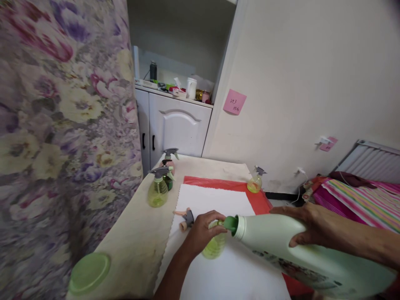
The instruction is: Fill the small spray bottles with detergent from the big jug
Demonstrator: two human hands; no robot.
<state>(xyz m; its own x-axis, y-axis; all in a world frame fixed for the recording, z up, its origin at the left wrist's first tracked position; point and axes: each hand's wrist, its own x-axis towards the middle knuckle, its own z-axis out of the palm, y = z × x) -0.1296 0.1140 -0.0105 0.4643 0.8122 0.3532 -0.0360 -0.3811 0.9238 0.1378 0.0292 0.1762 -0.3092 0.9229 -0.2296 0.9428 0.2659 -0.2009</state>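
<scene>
My left hand point(202, 230) is closed around a small yellow-green bottle point(214, 246) standing on a white cloth point(215, 200). My right hand point(304, 225) grips the top of a large pale green jug point(290, 254), tilted sideways so its green spout point(230, 223) sits over the small bottle's mouth. A detached spray head point(186, 218) with a grey trigger lies on the cloth just left of my left hand.
A beige table point(137, 237) carries a red sheet point(259, 200) under the cloth, two spray bottles point(158, 188) at the left, another point(256, 181) at the far side, and a green lid point(89, 273) at the near corner. A floral curtain point(56, 125) hangs at left; a white cabinet point(175, 125) stands behind.
</scene>
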